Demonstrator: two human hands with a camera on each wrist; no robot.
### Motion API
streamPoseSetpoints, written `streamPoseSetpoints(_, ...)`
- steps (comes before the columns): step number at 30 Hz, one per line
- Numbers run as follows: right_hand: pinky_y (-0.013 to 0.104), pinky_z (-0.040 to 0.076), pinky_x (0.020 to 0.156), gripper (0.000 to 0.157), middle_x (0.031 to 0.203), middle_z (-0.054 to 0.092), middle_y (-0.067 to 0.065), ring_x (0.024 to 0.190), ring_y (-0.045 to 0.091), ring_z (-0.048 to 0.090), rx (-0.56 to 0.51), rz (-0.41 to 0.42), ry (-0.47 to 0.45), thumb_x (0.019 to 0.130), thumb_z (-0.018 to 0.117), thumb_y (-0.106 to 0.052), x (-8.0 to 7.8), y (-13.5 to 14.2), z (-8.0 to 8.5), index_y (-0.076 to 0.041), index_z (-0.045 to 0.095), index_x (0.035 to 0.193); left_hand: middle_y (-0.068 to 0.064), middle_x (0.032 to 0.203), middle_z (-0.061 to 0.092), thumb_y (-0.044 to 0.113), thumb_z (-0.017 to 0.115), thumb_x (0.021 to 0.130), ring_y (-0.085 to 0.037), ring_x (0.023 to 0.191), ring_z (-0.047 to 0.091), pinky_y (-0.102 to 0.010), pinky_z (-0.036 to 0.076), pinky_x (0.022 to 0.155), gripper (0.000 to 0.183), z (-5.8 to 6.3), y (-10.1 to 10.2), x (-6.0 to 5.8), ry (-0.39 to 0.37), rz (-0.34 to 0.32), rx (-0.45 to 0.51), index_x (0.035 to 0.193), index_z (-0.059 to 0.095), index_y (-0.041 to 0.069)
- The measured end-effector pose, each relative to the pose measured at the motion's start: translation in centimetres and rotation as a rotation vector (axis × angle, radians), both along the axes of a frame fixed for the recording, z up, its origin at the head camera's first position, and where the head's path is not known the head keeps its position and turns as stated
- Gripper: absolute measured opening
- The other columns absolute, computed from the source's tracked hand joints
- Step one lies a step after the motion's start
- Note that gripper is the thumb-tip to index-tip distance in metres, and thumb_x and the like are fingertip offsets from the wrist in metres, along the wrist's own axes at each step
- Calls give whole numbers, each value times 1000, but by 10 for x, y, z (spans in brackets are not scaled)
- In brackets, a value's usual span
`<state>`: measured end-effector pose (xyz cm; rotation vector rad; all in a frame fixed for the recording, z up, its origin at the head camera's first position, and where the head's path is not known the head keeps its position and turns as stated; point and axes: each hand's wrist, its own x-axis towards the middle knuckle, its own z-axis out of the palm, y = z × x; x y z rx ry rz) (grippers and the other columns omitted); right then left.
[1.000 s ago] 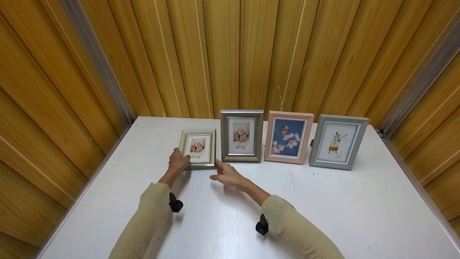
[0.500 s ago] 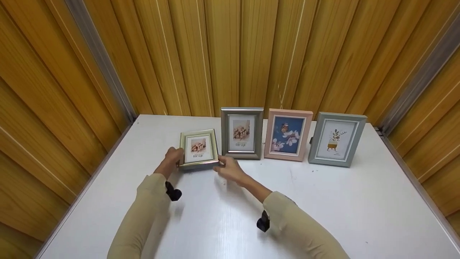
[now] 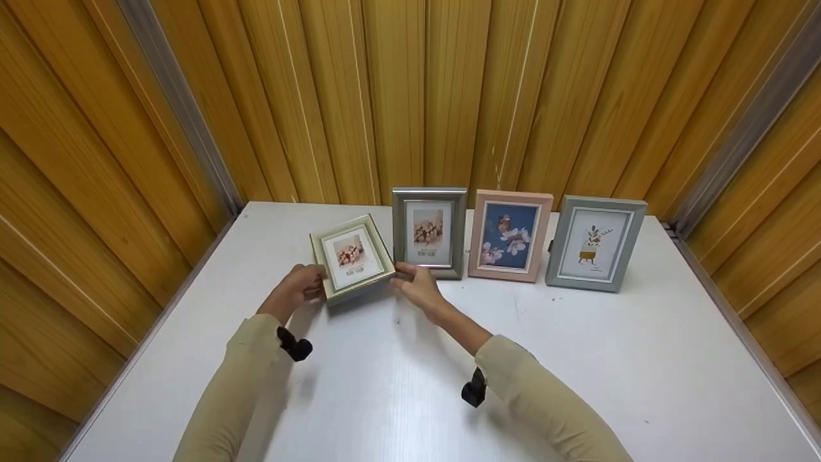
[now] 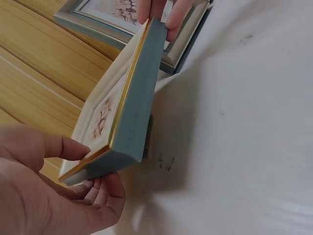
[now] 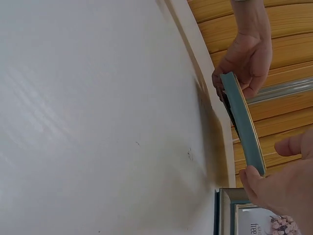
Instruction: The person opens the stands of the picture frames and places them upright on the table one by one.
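Note:
A pale gold-green picture frame (image 3: 351, 255) with a pink flower print is held tilted, face up, over the white table (image 3: 385, 398). The left hand (image 3: 300, 282) pinches its left side. In the left wrist view that thumb lies on the frame's front edge, with curled fingers (image 4: 105, 200) underneath. At the lower right corner the right hand (image 3: 417, 289) holds the frame by its fingertips. The right wrist view shows the frame's teal side (image 5: 244, 127) edge-on, with the right fingertips at its end and the right thumb (image 5: 288, 145) standing off the front.
A grey-brown picture frame (image 3: 397, 237) stands upright just right of the held one. Beyond it stand a pink frame (image 3: 545, 237) and a grey-green frame (image 3: 632, 244), in a row near the back edge. Wood-look panels (image 3: 442, 96) rise behind and beside the table.
The gold-green frame has come up from the table and turned counterclockwise, its face tilted. The left hand has moved left and round its edge; the right hand has risen slightly with the corner.

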<state>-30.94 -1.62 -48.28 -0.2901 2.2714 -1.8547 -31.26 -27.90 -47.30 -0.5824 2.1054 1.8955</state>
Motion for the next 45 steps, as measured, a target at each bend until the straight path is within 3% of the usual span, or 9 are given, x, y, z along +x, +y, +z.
streamPoseSetpoints(6, 36, 53, 107, 50, 140, 58, 30, 130, 38, 59, -107, -10, -66, 95, 62, 0, 5, 9, 7, 14, 49, 141, 0, 80, 56, 6, 57, 89, -13, 78, 56, -34, 53, 86, 7, 8, -4, 16, 11, -65, 13, 91, 50, 7)
streamPoseSetpoints(11, 31, 56, 100, 49, 138, 58, 31, 116, 31, 67, -161, 35, -78, 95, 62, 1, 5, 19, 10, 14, 50, 142, -2, 95, 59, 7, 59, 89, -13, 87, 61, -42, 51, 105, 36, 13, -6, 26, 52, -128, 21, 122, 47, 1)
streamPoseSetpoints(15, 28, 59, 93, 49, 131, 60, 28, 97, 14, 67, -134, 81, -54, 94, 66, 1, 4, 28, 13, 12, 52, 140, -6, 107, 59, 5, 65, 88, -15, 92, 65, -40, 54, 103, 58, 18, -6, 36, 102, -188, 24, 140, 39, -2)
streamPoseSetpoints(21, 27, 61, 85, 51, 114, 69, 19, 89, 8, 65, -22, 149, -14, 92, 72, -6, 2, 50, 18, 7, 57, 138, -12, 119, 53, -1, 68, 86, -18, 100, 65, -41, 57, 100, 75, 27, 8, 44, 172, -250, 19, 152, 32, -2)
streamPoseSetpoints(25, 25, 60, 82, 51, 106, 72, 15, 87, 7, 64, 79, 218, 36, 91, 74, -10, 4, 69, 21, 5, 59, 138, -12, 119, 53, -3, 68, 84, -20, 105, 62, -41, 58, 98, 74, 32, 23, 43, 202, -291, -20, 151, 35, -1)
streamPoseSetpoints(29, 24, 59, 79, 50, 108, 72, 18, 85, 8, 65, 127, 250, 72, 91, 76, -12, 7, 88, 22, 5, 61, 135, -12, 118, 55, -4, 67, 82, -20, 103, 62, -41, 59, 97, 69, 34, 40, 41, 229, -318, -37, 146, 41, -1)
streamPoseSetpoints(37, 28, 61, 82, 46, 109, 72, 19, 85, 8, 66, 132, 213, 47, 90, 76, -13, 16, 118, 15, 8, 63, 129, -13, 111, 56, -6, 69, 77, -19, 96, 59, -35, 62, 87, 57, 32, 71, 42, 298, -315, -80, 132, 51, -3)
streamPoseSetpoints(41, 21, 59, 77, 45, 111, 71, 22, 88, 8, 65, 151, 154, 74, 92, 74, -13, 18, 133, 11, 9, 63, 130, -10, 103, 60, -5, 71, 73, -17, 91, 59, -32, 63, 80, 44, 31, 92, 40, 342, -300, -101, 114, 56, -1)
streamPoseSetpoints(45, 18, 57, 73, 47, 112, 70, 23, 90, 11, 64, 146, 80, 101, 94, 71, -13, 18, 145, 11, 7, 61, 135, -9, 101, 60, -5, 72, 74, -17, 90, 60, -33, 63, 80, 41, 32, 108, 35, 360, -310, -69, 111, 56, 0)
